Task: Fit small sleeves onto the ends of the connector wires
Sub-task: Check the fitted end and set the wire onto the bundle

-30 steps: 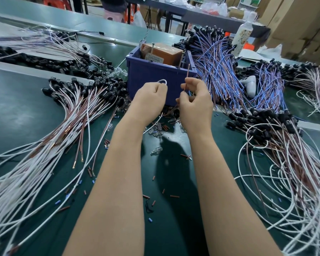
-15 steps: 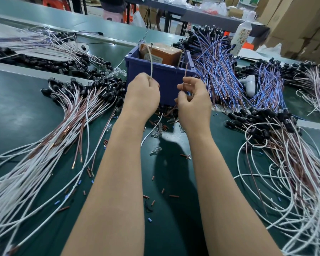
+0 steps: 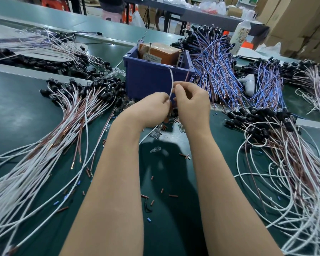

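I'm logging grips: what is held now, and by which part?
Left hand and right hand pinch one white wire below its free end, which sticks up.

An assembly workshop: long green bench point(image 3: 26, 111) heaped with bundles of connector wires point(image 3: 216, 71), a blue parts bin point(image 3: 148, 80), cardboard cartons point(image 3: 299, 24) stacked behind.

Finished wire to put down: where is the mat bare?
Bare mat lies left, between the pale rail and the white wire fan. Loose sleeves dot the strip between the forearms. Crowded: right wire heap, around the blue bin.
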`<action>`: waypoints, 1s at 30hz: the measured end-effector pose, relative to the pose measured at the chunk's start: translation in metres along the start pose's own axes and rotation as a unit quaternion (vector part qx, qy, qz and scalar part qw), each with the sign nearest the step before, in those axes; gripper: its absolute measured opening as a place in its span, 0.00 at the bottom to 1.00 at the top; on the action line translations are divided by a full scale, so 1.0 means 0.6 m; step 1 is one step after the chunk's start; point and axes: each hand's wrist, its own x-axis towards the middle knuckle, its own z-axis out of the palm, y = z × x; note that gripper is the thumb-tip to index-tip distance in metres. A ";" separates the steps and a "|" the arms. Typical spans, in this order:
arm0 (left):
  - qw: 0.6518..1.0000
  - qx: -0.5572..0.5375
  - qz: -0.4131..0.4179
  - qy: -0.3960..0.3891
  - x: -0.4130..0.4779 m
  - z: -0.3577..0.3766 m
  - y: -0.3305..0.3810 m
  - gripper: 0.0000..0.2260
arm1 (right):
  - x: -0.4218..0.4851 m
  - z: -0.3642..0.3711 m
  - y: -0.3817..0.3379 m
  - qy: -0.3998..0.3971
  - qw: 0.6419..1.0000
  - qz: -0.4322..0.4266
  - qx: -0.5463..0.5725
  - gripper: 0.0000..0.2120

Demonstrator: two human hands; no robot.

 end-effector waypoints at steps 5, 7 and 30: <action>0.998 0.030 0.004 -0.051 -0.008 -0.005 0.008 0.11 | 0.004 -0.004 -0.001 -0.028 1.000 0.006 0.008 0.09; 0.999 0.030 0.026 0.004 -0.008 -0.005 0.005 0.08 | 0.005 -0.004 0.001 -0.022 1.000 0.013 0.012 0.09; 0.917 -0.046 -0.041 0.394 0.005 -0.011 -0.009 0.09 | -0.002 -0.006 0.001 0.025 1.000 -0.007 0.003 0.07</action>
